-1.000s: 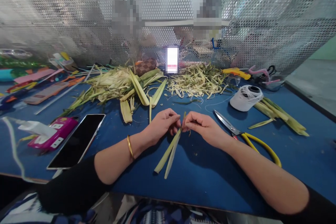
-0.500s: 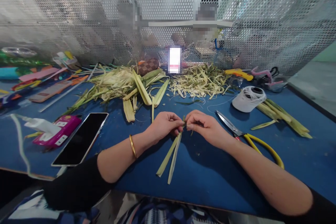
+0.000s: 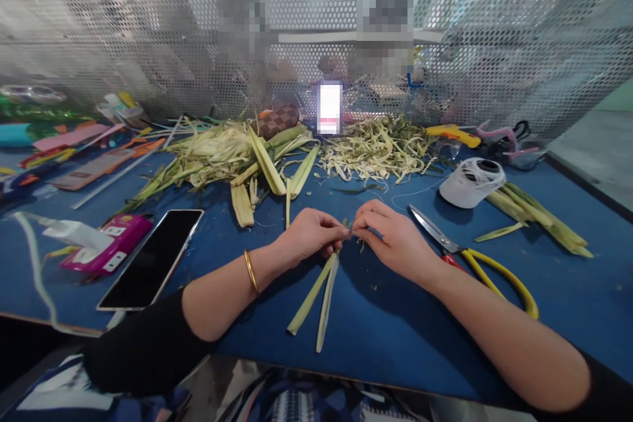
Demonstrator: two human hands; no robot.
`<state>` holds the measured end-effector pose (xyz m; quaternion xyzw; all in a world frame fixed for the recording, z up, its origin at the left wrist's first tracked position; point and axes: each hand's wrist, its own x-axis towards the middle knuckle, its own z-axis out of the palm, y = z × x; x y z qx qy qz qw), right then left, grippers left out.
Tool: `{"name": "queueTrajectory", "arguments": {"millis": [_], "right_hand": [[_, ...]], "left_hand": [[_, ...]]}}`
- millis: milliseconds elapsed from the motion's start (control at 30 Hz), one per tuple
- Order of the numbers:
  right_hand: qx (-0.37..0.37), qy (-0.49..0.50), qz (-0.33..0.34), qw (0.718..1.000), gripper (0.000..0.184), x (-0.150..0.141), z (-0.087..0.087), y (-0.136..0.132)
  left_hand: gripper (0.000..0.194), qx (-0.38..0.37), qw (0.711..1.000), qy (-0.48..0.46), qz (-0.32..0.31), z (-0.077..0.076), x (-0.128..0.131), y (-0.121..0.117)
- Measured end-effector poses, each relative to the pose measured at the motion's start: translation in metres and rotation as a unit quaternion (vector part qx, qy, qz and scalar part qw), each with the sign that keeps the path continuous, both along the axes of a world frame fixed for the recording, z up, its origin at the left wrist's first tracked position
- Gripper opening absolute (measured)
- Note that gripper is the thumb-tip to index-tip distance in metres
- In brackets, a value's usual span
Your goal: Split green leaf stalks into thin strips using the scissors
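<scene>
Middle of the frame: left hand [image 3: 312,235] pinches flat, pale-green leaf strips [image 3: 307,302] near their top — best there, likely light, bendy, easily torn — while right hand's [image 3: 388,236] grip presses together.

Two slender, pale green leaf strips [image 3: 312,295] slant over the blue table [image 3: 390,336]; near ends splayed apart.

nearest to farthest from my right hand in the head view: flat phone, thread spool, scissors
From the right hand:
1. scissors, just to its right
2. thread spool, farther back, right
3. flat phone, across on the left
</scene>
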<state>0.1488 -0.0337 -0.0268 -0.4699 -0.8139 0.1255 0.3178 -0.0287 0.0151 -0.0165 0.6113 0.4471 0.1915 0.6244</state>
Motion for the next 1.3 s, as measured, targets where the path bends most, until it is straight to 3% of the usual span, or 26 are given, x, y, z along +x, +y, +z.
{"name": "queueTrajectory", "arguments": {"millis": [300, 567, 800, 1167, 1300], "right_hand": [[0.005, -0.020, -0.004, 1.000, 0.014, 0.000, 0.000, -0.001], [-0.035, 0.069, -0.039, 0.996, 0.015, -0.003, -0.003, 0.003], [-0.052, 0.083, -0.055, 0.994, 0.016, -0.007, -0.004, 0.004], [-0.060, 0.105, -0.051, 0.991, 0.016, -0.009, -0.006, 0.008], [-0.036, 0.113, -0.105, 0.987, 0.011, -0.004, -0.003, 0.007]], "left_hand": [[0.011, -0.002, 1.000, 0.023, 0.001, 0.003, 0.001, -0.001], [0.014, -0.008, 0.999, 0.016, -0.041, -0.001, -0.002, 0.004], [0.011, -0.006, 0.998, 0.021, -0.067, 0.004, -0.001, 0.003], [0.015, 0.054, 0.996, 0.050, -0.048, -0.003, 0.002, -0.001], [0.015, 0.025, 0.999, 0.030, -0.029, -0.001, 0.001, 0.001]]}}
